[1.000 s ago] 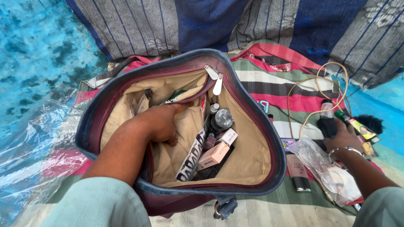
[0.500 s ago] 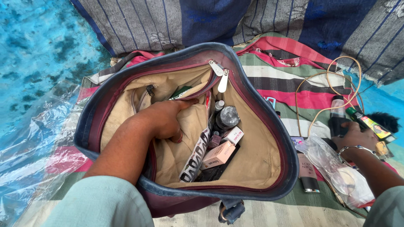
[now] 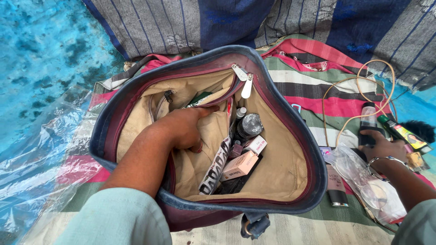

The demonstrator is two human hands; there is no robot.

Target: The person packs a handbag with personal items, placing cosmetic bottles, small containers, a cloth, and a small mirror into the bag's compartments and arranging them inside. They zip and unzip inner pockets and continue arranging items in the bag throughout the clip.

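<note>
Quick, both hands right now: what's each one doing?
Left hand: inside the bag, fingers curled; grip cannot be told.
Right hand: closed on a dark bottle.

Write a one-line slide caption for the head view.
Left hand reaches inside an open handbag of cosmetics while the right hand rests on a black bottle beside it.

One open handbag, two zipper pulls, two small boxes, one dark-capped bottle, one looped cord, one clear plastic bag.
</note>
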